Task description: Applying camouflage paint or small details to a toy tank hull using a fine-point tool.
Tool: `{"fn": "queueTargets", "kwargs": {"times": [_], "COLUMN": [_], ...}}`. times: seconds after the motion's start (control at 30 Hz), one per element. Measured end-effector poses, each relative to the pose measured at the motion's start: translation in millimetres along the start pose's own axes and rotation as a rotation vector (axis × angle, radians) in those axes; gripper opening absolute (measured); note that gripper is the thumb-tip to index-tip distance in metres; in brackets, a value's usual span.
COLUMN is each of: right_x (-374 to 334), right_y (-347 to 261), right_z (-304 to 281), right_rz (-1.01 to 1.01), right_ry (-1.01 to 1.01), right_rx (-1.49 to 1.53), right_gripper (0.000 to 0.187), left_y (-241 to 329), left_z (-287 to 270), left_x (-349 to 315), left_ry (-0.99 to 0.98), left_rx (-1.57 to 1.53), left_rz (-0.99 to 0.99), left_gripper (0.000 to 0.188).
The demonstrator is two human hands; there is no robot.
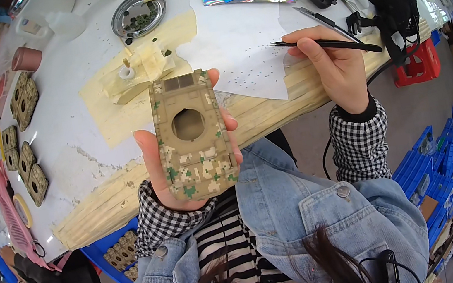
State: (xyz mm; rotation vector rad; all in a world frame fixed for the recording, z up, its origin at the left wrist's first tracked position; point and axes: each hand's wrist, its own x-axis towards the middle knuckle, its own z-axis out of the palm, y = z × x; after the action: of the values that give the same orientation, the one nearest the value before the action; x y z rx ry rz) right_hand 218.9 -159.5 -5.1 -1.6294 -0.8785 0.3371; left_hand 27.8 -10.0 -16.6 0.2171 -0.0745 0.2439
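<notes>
While your left hand [155, 167] grasps the camouflaged model hull [194, 159], your right hand [341, 74] pinches black tweezers [341, 44] above speckled white paper [247, 67]; whether they grip anything, I can't tell.

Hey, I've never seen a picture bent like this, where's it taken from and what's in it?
There's no machine here, just a person at work. The picture comes from a fisheye camera worn on their head, looking down, so straight edges bend. The left hand holds a camouflage model hull; the right hand holds black tweezers. On the white table lie speckled white paper, a round metal dish of small dark green pieces and, leftward, more camouflage parts.
</notes>
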Motion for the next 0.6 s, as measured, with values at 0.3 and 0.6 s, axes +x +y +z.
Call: {"fn": "queueTargets", "kwargs": {"times": [0.3,0.6], "right_x": [0.8,1.0], "right_y": [0.6,-0.2], "right_z": [0.1,0.8], "right_rz": [-0.023,-0.010], "right_ry": [-0.007,-0.007], "right_rx": [-0.051,-0.045], "right_gripper": [0.018,0.018], "left_y": [-2.1,-5.9], "left_z": [-0.4,14.1], "left_x": [-1.3,2.5], "left_ry": [-0.003,0.201], "left_rx": [-0.033,0.026], "left_rz": [0.034,0.093], "left_gripper": [0.087,0.088]}}
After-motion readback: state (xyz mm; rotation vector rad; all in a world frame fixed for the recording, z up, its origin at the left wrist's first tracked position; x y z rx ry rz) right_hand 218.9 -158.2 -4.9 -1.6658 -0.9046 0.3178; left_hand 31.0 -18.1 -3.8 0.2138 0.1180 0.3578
